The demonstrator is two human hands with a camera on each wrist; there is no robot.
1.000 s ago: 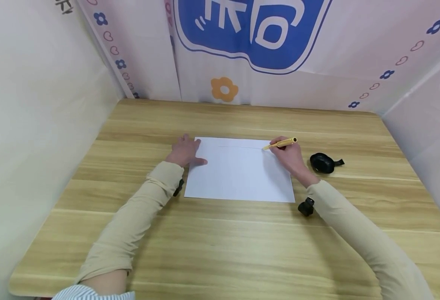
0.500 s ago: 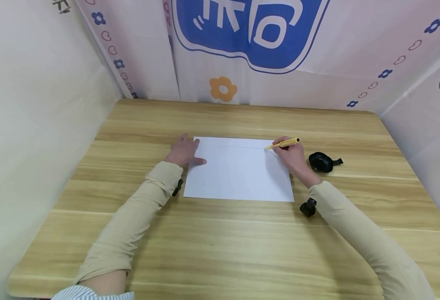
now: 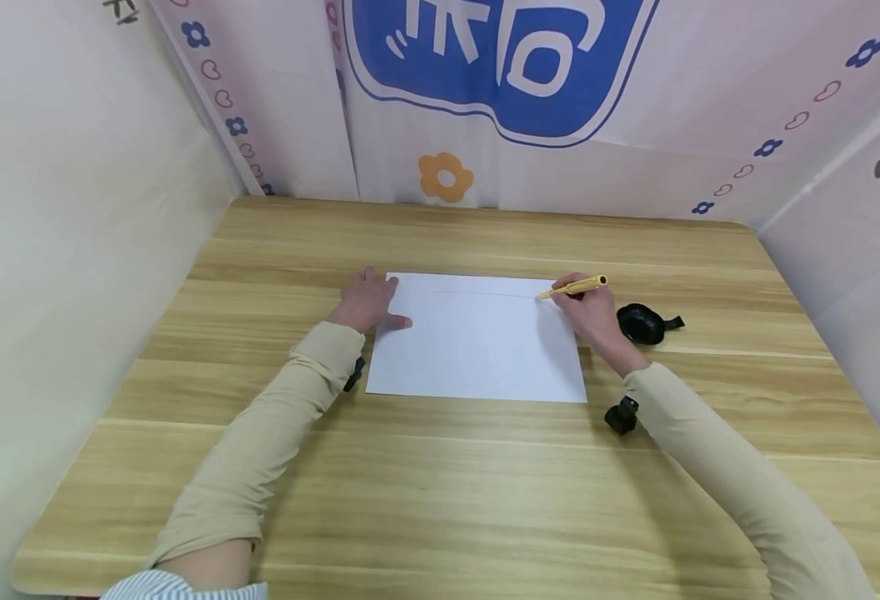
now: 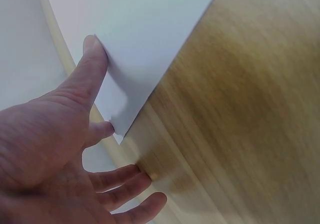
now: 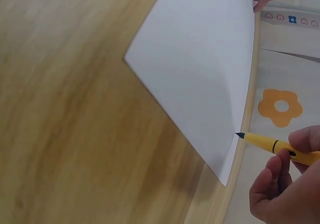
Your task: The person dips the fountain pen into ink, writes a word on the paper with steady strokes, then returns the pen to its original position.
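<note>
We rest our spread left hand (image 3: 367, 302) at the upper left corner of the white paper (image 3: 477, 350), which lies mid-frame on the desk (image 3: 425, 483). Right of centre, our right hand (image 3: 590, 318) pinches a yellow pen (image 3: 579, 287), its tip at the right end of a thin line (image 3: 485, 292) near the top edge.

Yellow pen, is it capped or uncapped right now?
Uncapped: in the right wrist view, the yellow pen in the right hand shows its bare, dark nib.

Printed panels (image 3: 552, 179) enclosing a wood-grain table (image 3: 440, 492) on three sides suggest a booth-like space.
</note>
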